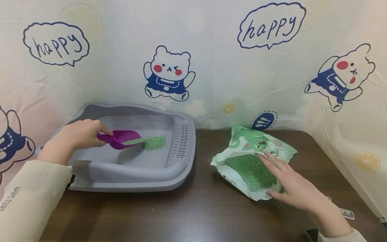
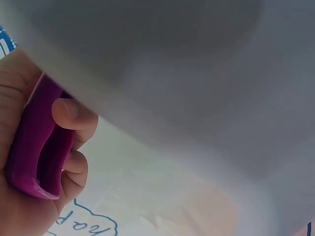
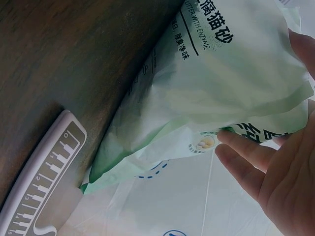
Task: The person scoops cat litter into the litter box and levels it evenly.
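My left hand [image 1: 87, 134] grips the handle of a purple litter scoop [image 1: 125, 138], tilted over the grey litter box [image 1: 133, 175]. Green litter [image 1: 155, 143] streams off the scoop's lip into a small pile on the box floor. In the left wrist view the fingers curl round the purple handle [image 2: 29, 142], while the grey box wall fills much of the picture. My right hand [image 1: 297, 186] rests with fingers spread at the right side of the open cat litter bag [image 1: 232, 148]. Green granules [image 1: 251, 171] show through the bag's wide mouth.
A dark wooden table [image 1: 193, 215] bears the box and bag. Near my right wrist lies a small piano-patterned ruler [image 3: 44, 182]. Behind stands a pale curtain [image 1: 211, 77] printed with bears. Slots line the box's right inner ledge [image 1: 181, 141].
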A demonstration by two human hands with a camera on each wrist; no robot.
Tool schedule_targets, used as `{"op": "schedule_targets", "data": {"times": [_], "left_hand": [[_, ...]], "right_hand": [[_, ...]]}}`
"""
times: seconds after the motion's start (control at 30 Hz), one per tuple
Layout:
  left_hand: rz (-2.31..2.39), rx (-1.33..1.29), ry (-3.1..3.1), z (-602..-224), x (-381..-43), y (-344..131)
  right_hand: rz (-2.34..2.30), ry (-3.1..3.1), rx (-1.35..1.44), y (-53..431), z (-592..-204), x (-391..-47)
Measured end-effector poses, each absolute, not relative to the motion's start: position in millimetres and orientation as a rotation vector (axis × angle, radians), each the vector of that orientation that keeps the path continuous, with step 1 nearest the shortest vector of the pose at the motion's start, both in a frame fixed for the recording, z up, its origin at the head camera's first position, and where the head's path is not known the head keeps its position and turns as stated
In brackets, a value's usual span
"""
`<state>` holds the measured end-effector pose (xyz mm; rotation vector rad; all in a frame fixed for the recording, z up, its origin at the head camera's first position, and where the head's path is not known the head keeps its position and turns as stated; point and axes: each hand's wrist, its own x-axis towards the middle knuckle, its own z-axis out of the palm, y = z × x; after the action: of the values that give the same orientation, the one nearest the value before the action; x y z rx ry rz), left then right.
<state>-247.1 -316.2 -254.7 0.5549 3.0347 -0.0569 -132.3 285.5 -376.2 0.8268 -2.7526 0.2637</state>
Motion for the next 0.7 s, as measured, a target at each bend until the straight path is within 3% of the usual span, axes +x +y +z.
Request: {"op": "schedule_targets", "data": {"times": [0.7], "left_hand": [[-0.039,0.542,3.009,-245.5,-240.9,-309.0]], "right_hand": [[0.269,-2.762,0.827,284.9,-375.8,-132.8]]}}
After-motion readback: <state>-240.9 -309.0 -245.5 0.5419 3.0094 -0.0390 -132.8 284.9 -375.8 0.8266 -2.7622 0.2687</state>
